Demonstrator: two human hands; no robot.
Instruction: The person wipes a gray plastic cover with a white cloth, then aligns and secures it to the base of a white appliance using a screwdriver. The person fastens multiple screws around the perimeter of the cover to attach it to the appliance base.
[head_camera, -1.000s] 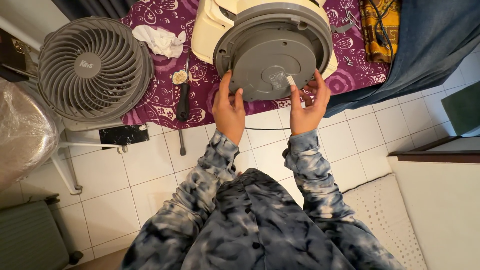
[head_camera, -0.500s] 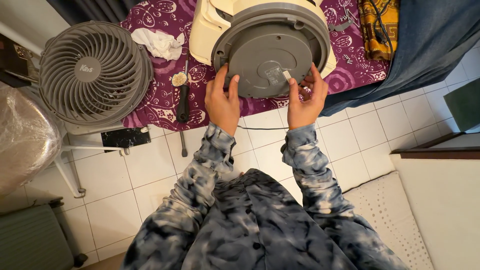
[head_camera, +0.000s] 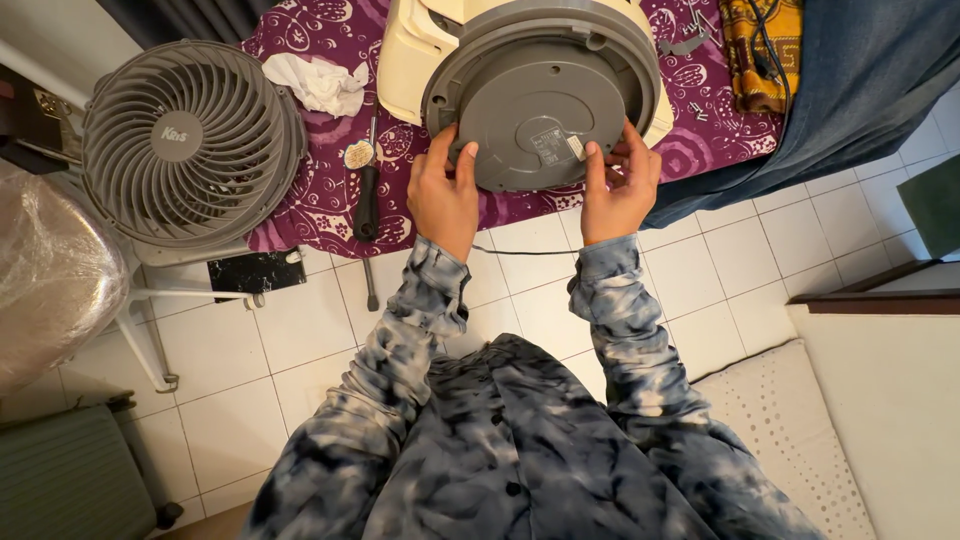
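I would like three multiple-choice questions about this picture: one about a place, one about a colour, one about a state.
1. Where does the screwdriver lie?
A. on the purple cloth, left of the left hand
B. on the white floor tiles
C. on top of the fan

2. What colour is the round base plate that the hands touch?
A. yellow
B. grey
C. green

3. How does the cream appliance stand?
A. upright, lid up
C. tipped, its round underside toward the person
B. wrapped in plastic

Answers: 1 A, its dark handle rests on the purple cloth beside the left hand. 2 B, the plate is grey between the left hand and the right hand. 3 C, the flat underside faces the camera.
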